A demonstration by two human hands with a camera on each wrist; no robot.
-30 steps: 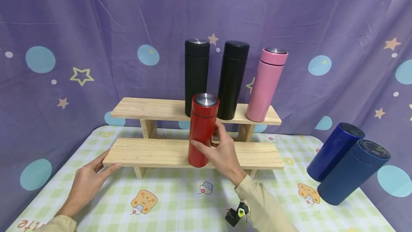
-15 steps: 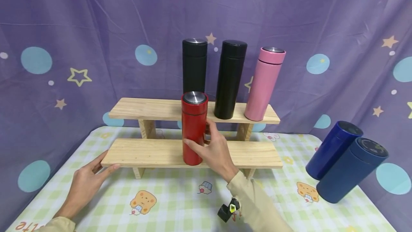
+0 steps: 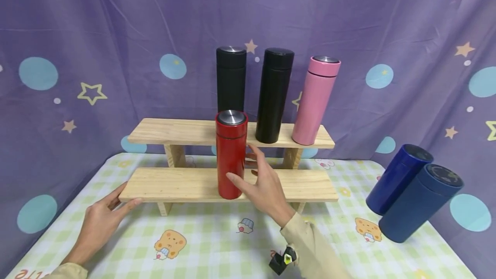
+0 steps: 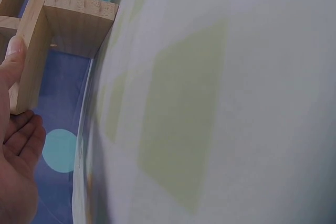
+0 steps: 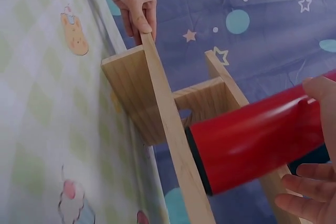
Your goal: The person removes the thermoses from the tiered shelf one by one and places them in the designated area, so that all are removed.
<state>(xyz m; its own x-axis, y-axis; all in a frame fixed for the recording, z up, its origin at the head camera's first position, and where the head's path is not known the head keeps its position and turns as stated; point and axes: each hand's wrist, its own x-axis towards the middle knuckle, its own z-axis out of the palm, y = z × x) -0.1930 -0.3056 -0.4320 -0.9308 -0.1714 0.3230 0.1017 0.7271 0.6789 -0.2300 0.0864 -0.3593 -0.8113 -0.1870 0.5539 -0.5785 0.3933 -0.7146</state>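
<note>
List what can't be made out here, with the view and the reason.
Head view: base of the left black flask, hidden behind the red flask.
Head view: part of the glossy blue flask, hidden behind the navy flask.
Head view: markings on the navy flask's lid, too small.
Right wrist view: red flask's lid, cut off by right edge.

At right fingers [image 3: 260,158]: red bottle [image 3: 230,158], glossy, smooth; lid top [image 3: 231,117], shiny metal. At left fingers [image 3: 129,206]: shelf [image 3: 174,184], bare grained wood, matt. Beyond right fingers: 2 black bottles [image 3: 274,94], mostly matt; pink bottle [image 3: 315,102], satin. Below fingers: tablecloth [image 3: 209,244], smooth, matt. Farthest: backdrop [image 3: 348,12], creased cloth.
</note>
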